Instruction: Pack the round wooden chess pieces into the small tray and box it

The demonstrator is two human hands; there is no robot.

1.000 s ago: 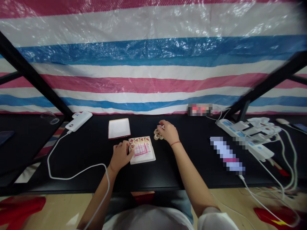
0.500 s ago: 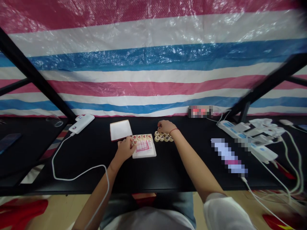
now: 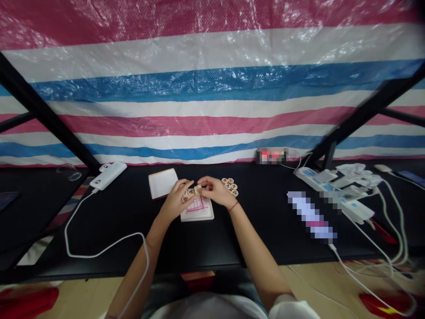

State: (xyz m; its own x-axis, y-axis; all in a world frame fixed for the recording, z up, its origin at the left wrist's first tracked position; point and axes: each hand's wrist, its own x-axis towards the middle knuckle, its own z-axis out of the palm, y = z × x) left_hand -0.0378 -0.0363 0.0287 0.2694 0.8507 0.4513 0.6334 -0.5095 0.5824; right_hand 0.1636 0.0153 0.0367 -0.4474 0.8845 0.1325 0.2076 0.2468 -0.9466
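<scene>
A shallow white box (image 3: 202,215) with pink lines on its inside bottom holds round wooden chess pieces (image 3: 191,192) along its far side. My left hand (image 3: 175,198) is over the box's left edge, fingers apart and reaching toward the pieces. From the right, my right hand (image 3: 212,189) pinches pale wooden chess pieces (image 3: 198,188) above the box's far edge. Several more round pieces (image 3: 229,186) with red or black characters lie on the black table just beyond my right hand.
An empty white box lid (image 3: 163,183) lies left of the box. A white power bank (image 3: 111,173) with a cable sits further left; the cable crosses my left forearm. At right are a phone (image 3: 311,217) and a power strip (image 3: 335,195) with plugs.
My right hand has moved left from the loose pieces to the box, with pieces in its fingers. Fewer pieces show on the table. My left hand has shifted over the box's far left corner.
</scene>
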